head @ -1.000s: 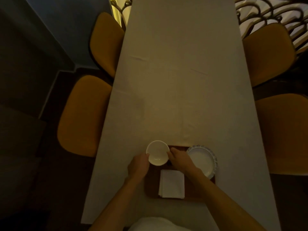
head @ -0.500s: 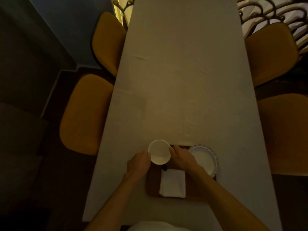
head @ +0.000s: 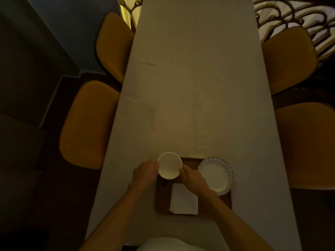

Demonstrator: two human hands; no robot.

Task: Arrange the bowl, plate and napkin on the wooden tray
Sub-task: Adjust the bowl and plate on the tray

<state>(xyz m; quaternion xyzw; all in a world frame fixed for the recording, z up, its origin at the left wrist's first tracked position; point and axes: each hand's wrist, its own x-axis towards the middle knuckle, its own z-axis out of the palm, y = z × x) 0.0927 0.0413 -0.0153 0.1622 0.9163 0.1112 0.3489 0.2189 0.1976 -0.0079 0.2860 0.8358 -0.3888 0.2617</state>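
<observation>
A small white bowl [head: 169, 165] is held over the far left corner of the wooden tray [head: 225, 202], its rim tilted a little toward me. My left hand [head: 146, 172] grips its left side and my right hand [head: 192, 178] grips its right side. A folded white napkin [head: 184, 200] lies flat in the middle of the tray, near its front. A white plate [head: 215, 175] with a patterned scalloped rim rests on the tray's far right corner and juts past the edge. My right forearm covers part of the tray.
The tray sits at the near end of a long table [head: 190, 78] under a pale cloth. Mustard chairs stand on the left [head: 87, 124] and right [head: 308, 142]. A dark floor drops off to the left.
Both hands stayed on the bowl. The bowl barely shifted at the tray's far left corner, and the view moved slightly.
</observation>
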